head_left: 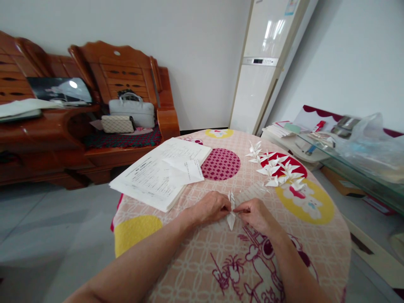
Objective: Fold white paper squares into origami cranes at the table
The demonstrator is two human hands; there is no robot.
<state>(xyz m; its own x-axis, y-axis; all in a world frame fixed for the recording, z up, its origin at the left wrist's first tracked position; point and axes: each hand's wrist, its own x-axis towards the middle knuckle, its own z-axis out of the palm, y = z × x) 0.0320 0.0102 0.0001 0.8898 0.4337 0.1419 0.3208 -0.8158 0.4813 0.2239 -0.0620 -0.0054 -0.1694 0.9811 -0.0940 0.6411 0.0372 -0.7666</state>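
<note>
Between my two hands is a small white folded paper crane [231,220], its pointed ends showing above and below my fingers. My left hand [213,207] is closed on its left side, fingertips pinched at the paper's middle. From the other side, my right hand [255,213] pinches it with thumb and forefinger. Just behind my hands lies a strip of printed paper [252,192]. Several finished white paper cranes [277,167] stand in a cluster at the table's far right. A stack of printed sheets [151,176] lies to the left, with a loose folded piece [186,170] on top.
A patterned cloth covers the round table [189,261]. At the right stands a glass-topped side table [347,160] with papers and a plastic bag [369,141]. Behind are a wooden bench [120,63] with bags [135,111] and a tall white air conditioner [257,88].
</note>
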